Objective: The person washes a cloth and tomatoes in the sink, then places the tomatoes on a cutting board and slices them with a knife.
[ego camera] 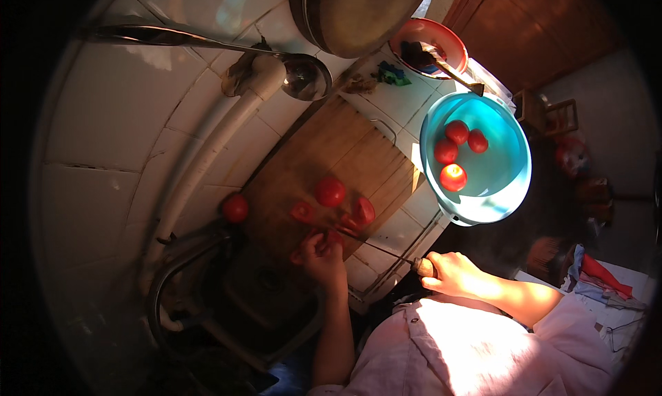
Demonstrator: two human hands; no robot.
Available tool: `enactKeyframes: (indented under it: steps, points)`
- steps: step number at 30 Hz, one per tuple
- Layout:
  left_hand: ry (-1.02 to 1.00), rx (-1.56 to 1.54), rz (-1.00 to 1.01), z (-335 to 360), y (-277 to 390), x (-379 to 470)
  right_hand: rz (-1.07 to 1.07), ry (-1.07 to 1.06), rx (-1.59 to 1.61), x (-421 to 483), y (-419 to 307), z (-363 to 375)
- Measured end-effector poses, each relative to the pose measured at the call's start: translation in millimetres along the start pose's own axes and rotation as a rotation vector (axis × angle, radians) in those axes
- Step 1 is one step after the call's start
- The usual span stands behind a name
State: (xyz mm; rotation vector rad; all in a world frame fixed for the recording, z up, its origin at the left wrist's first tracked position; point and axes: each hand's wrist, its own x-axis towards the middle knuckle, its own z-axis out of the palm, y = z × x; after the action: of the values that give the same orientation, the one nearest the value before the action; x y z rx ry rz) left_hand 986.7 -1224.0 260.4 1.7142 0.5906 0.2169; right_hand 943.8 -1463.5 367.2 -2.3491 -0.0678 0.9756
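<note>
My right hand (452,274) grips the wooden handle of a knife (385,249), whose blade reaches left over the wooden cutting board (310,142). At the board's near edge my left hand (323,259) has its fingers on a piece of tomato; the exact grip is in shadow. Cut tomato pieces (363,211) lie beside the blade, and another piece (302,211) is farther left. A whole-looking tomato (330,191) rests just behind them. One more tomato (235,208) sits off the board's left edge. Several tomatoes (453,177) are in a light blue plastic basin (504,189) at the right.
A dark sink (258,287) with a curved metal faucet (158,297) adjoins the board's near left side. A pale pipe (207,158) runs along the tiled wall, near a hanging metal ladle (305,78). Behind the basin stands a red-rimmed bowl (455,36) with a brush-like tool across it.
</note>
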Motion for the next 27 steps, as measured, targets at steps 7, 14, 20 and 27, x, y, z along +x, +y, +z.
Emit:
enactKeyframes:
  steps: [7,14,20,27]
  points:
    - [-0.074,0.344,0.027,9.1,12.2,-4.3,-0.056,0.11,0.24,11.0,-8.2,3.0]
    - [-0.207,0.624,0.637,30.2,44.9,1.8,0.042,0.259,0.31,-18.4,1.8,2.0]
    - [-0.302,0.665,0.23,59.0,48.1,-2.3,0.133,0.226,0.437,-13.5,-0.2,21.3]
    - [-0.294,0.587,0.279,67.9,34.2,5.2,0.206,0.162,0.395,-11.8,-7.9,28.0]
